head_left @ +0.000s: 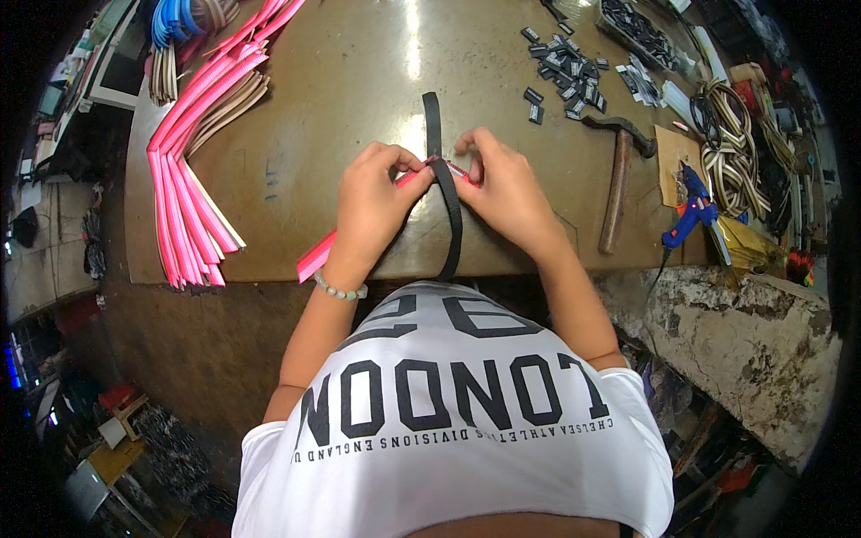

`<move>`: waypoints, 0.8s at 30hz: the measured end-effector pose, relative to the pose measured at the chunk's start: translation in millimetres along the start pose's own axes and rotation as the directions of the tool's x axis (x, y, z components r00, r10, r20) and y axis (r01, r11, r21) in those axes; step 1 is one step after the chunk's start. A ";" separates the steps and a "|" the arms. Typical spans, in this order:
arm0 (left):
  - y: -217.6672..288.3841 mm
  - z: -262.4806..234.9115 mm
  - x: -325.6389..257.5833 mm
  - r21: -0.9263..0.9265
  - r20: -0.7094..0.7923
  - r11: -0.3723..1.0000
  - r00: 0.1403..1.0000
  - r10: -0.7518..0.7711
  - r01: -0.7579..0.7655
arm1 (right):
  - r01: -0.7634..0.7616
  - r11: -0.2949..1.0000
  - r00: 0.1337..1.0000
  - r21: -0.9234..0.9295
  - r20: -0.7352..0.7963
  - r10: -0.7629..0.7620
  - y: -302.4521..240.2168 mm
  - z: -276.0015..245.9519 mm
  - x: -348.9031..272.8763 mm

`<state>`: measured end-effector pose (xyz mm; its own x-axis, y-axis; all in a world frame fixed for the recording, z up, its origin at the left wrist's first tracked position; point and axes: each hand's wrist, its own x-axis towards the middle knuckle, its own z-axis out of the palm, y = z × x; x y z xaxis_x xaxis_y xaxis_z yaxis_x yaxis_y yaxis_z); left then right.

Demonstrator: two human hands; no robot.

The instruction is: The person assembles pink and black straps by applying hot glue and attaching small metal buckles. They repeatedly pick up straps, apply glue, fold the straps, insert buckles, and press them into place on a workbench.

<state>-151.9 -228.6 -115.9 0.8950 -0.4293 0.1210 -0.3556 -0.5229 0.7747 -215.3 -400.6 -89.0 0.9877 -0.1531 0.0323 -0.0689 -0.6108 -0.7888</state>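
Both hands pinch one pink strip (pixel 359 235) where it crosses one black strap (pixel 446 193) at the brown table's (pixel 359 72) near edge: left hand (pixel 375 204) and right hand (pixel 504 188) hide the crossing (fingertips pressed together). One hammer (pixel 617 179) and one blue glue gun (pixel 689 208) lie rightward.

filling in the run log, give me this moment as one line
left hand: pinching pink strip | right hand: pinching same strip's end | black strap: crosses strip between hands | hammer: idle at right

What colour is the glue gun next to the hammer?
The glue gun is blue, lying right of the hammer on the table; the head view shows it clearly.
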 end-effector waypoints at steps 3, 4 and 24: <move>1.1 1.3 -2.7 -0.010 -0.011 0.999 0.999 -0.039 0.039 | 0.169 0.979 0.984 0.111 0.028 -0.173 -2.2 -5.5 4.0; 1.8 1.8 -4.3 0.003 -0.015 0.999 0.999 -0.039 0.040 | 0.213 0.962 0.973 0.170 0.052 -0.224 -1.4 -6.1 6.7; 4.9 1.6 -9.7 -0.016 -0.031 1.000 0.999 -0.021 0.021 | -0.008 0.953 0.986 0.303 0.162 -0.043 17.1 4.3 33.3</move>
<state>-162.8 -228.2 -114.3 0.9103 -0.3950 0.1237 -0.3325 -0.5197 0.7870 -183.0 -412.8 -104.0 0.9994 0.0013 -0.0339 -0.0313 -0.3458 -0.9378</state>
